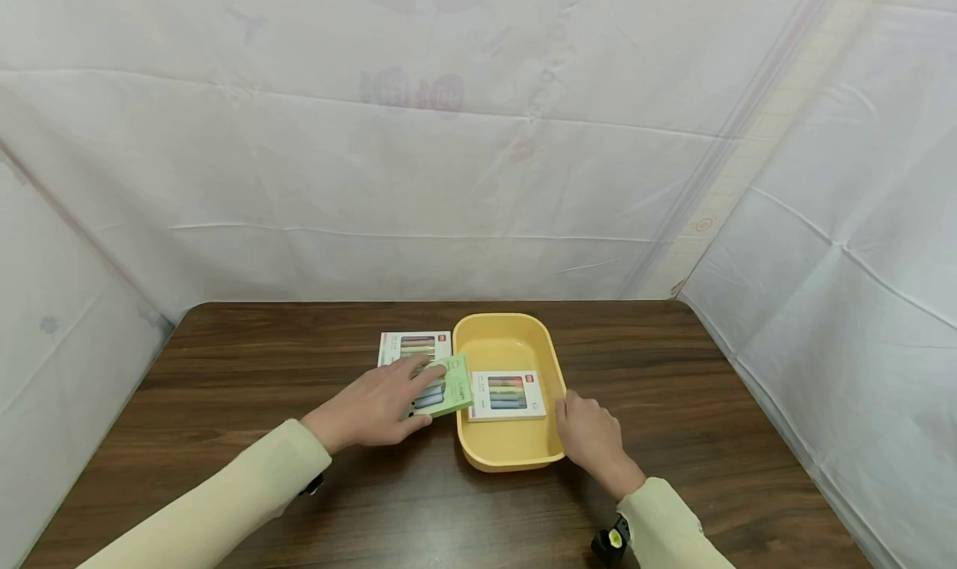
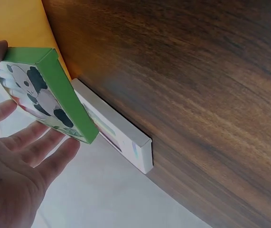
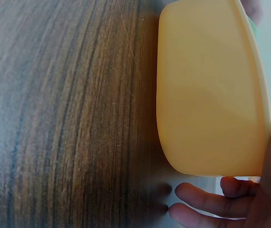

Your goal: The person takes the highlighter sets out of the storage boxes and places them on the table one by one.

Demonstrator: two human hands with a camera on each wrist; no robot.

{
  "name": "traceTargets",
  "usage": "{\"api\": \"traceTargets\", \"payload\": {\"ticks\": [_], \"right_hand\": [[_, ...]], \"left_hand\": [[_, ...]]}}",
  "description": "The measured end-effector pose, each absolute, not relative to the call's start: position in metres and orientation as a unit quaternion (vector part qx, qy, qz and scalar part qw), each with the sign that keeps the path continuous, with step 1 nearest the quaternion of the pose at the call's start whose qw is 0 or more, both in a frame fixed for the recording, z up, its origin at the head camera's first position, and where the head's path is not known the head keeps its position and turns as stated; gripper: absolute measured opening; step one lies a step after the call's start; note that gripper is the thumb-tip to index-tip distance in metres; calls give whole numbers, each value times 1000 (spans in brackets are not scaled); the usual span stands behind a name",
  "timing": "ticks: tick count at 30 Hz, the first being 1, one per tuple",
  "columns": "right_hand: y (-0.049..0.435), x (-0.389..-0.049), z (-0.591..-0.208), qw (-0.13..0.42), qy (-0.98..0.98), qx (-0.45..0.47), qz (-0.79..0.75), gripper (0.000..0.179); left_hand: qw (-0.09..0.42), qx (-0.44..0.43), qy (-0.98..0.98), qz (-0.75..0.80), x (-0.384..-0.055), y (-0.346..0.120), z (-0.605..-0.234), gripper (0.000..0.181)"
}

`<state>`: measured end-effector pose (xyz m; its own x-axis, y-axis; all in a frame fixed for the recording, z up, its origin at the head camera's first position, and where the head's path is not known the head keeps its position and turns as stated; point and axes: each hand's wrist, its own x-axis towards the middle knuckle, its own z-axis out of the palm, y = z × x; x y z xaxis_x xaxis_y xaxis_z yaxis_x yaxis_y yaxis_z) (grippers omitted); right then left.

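My left hand (image 1: 374,404) holds a flat green box of coloured pens (image 1: 458,390) between thumb and fingers, at the left rim of a yellow plastic tub (image 1: 508,453). A panda picture shows on that box's face in the left wrist view, where it is tilted and raised above the table. Inside the tub lies a white box of coloured pens (image 1: 508,396), its window facing up. Another white pen box (image 1: 392,346) rests on the table left of the tub, partly covered by my left hand and the green box. My right hand (image 1: 594,438) grips the tub's right rim near its front corner.
The tub stands on a dark wood-grain table (image 1: 262,370) with rounded far corners. White cloth (image 1: 449,179) hangs behind the table and along both sides. A dark band with a small round device (image 1: 611,542) sits at the right wrist.
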<state>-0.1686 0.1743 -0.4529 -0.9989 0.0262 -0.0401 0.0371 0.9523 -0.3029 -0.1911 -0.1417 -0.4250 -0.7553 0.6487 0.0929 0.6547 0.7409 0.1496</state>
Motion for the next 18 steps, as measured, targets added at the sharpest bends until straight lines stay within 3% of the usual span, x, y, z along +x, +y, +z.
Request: {"api": "traceTargets", "payload": {"ticks": [18], "right_hand": [[174,-170,-452,25,987,22,-159,36]], "left_hand": [[6,-333,-938,-96,-186,-153,-432,66]]}}
